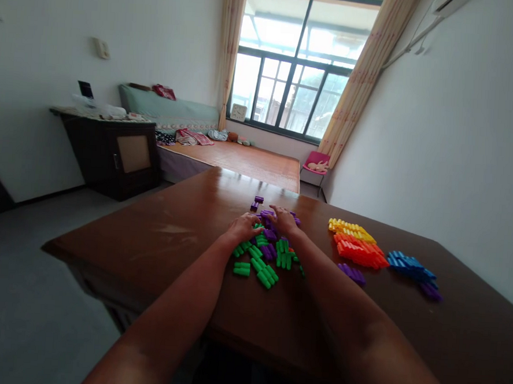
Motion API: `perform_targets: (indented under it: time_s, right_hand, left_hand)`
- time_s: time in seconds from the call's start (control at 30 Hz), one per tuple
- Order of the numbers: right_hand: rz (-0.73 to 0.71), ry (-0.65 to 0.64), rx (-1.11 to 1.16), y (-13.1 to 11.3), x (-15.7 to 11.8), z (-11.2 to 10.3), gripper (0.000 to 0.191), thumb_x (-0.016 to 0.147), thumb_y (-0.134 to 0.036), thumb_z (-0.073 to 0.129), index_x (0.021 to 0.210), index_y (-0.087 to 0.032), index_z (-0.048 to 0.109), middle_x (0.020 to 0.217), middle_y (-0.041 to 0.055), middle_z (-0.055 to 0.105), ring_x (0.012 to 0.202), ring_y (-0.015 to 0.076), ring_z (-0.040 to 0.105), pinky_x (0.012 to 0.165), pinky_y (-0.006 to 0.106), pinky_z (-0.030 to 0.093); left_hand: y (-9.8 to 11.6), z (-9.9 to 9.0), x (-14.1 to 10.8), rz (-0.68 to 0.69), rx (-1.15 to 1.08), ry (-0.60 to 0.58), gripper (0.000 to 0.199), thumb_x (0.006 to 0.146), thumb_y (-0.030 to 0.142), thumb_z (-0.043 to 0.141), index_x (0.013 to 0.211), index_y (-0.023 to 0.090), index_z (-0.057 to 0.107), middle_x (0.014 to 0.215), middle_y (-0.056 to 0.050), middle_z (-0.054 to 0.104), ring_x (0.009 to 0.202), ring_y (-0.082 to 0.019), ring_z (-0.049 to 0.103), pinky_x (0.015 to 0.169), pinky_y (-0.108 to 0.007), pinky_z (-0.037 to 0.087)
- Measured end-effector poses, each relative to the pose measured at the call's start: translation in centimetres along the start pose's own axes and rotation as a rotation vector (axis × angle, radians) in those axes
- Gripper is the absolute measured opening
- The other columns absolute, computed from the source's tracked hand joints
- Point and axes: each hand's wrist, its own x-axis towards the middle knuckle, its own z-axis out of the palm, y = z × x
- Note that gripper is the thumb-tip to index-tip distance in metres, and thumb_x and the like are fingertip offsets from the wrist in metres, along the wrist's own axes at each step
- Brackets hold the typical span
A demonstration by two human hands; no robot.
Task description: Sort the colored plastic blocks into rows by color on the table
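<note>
My left hand (242, 227) reaches over the left side of a pile of small plastic blocks shaped like joined tubes. Its thumb and fingers are apart, close to green blocks (264, 272) and purple ones. Opposite it, my right hand (284, 220) hangs low over purple blocks (269, 251), thumb and fingers spread, with purple showing between and below them. Whether the fingertips touch any block I cannot tell. Beyond the hands lie a few loose purple blocks (254, 206). Green and purple blocks are mixed in the pile, and my right forearm covers part of its right edge.
On the right of the brown table (180, 228) lie grouped yellow blocks (352, 229), orange blocks (359, 250) and blue blocks (412, 265), with purple ones beside them. Behind stand a bed (250, 160), a dark cabinet (106, 154) and a pink chair (316, 160).
</note>
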Motion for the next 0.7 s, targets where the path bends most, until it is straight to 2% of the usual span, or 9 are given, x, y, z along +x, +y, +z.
perform_targets:
  time_s: [0.1,0.2,0.3,0.4,0.5,0.57,0.7]
  right_hand:
    - [-0.008,-0.047,0.004,0.1,0.8,0.7,0.029,0.082,-0.023,0.063,0.111,-0.024,0.066,0.116,0.0082,0.067,0.115,0.0268,0.054,0.101,0.040,0.038]
    - [-0.003,-0.024,0.085,0.8,0.2,0.0,0.031,0.075,-0.023,0.069,0.105,-0.024,0.067,0.104,0.0065,0.070,0.105,0.0254,0.059,0.096,0.039,0.043]
    - [0.003,0.039,0.241,2.3,-1.9,-2.4,0.039,0.070,-0.023,0.070,0.108,-0.022,0.064,0.104,0.0059,0.068,0.094,0.0216,0.063,0.089,0.037,0.048]
    - [0.025,0.128,0.312,4.8,-5.2,-6.0,0.038,0.070,-0.028,0.068,0.107,-0.021,0.062,0.104,0.0064,0.067,0.094,0.0206,0.063,0.087,0.036,0.050]
    - [0.118,0.298,0.302,8.7,-8.7,-10.2,0.038,0.071,-0.035,0.067,0.106,-0.022,0.061,0.105,0.0062,0.067,0.095,0.0211,0.062,0.089,0.038,0.049]
    - [0.215,0.450,0.285,12.2,-11.2,-13.0,0.041,0.071,-0.039,0.065,0.107,-0.020,0.060,0.105,0.0078,0.067,0.094,0.0218,0.062,0.089,0.039,0.049]
    - [0.466,0.855,0.109,20.6,-17.2,-18.2,0.045,0.070,-0.043,0.060,0.105,-0.015,0.059,0.106,0.0138,0.066,0.094,0.0243,0.060,0.088,0.041,0.047]
  left_hand:
    - [-0.3,0.2,0.1,0.014,-0.017,0.004,0.039,0.078,0.050,0.063,0.108,0.027,0.070,0.106,-0.007,0.065,0.095,-0.024,0.064,0.080,-0.030,0.050]
    - [-0.3,0.2,0.1,0.004,-0.017,0.019,0.039,0.077,0.051,0.064,0.108,0.028,0.070,0.103,-0.006,0.065,0.093,-0.022,0.064,0.078,-0.028,0.049]
    - [-0.2,0.1,0.2,-0.012,-0.012,0.016,0.038,0.078,0.051,0.062,0.107,0.028,0.071,0.102,-0.006,0.066,0.091,-0.022,0.064,0.075,-0.028,0.049]
    - [-0.2,0.1,0.4,0.005,0.000,0.011,0.038,0.079,0.050,0.061,0.107,0.027,0.071,0.101,-0.006,0.066,0.089,-0.021,0.064,0.075,-0.027,0.049]
    - [-0.9,0.4,1.0,0.026,0.006,0.020,0.041,0.079,0.050,0.060,0.109,0.025,0.070,0.098,-0.005,0.067,0.087,-0.020,0.065,0.075,-0.025,0.049]
    - [-1.5,0.6,1.5,0.038,-0.004,0.007,0.043,0.078,0.055,0.058,0.108,0.026,0.070,0.097,-0.004,0.068,0.085,-0.019,0.065,0.072,-0.024,0.049]
    - [-2.6,0.9,2.4,0.029,-0.050,-0.012,0.050,0.074,0.061,0.058,0.108,0.027,0.071,0.097,-0.004,0.069,0.084,-0.020,0.066,0.072,-0.025,0.050]
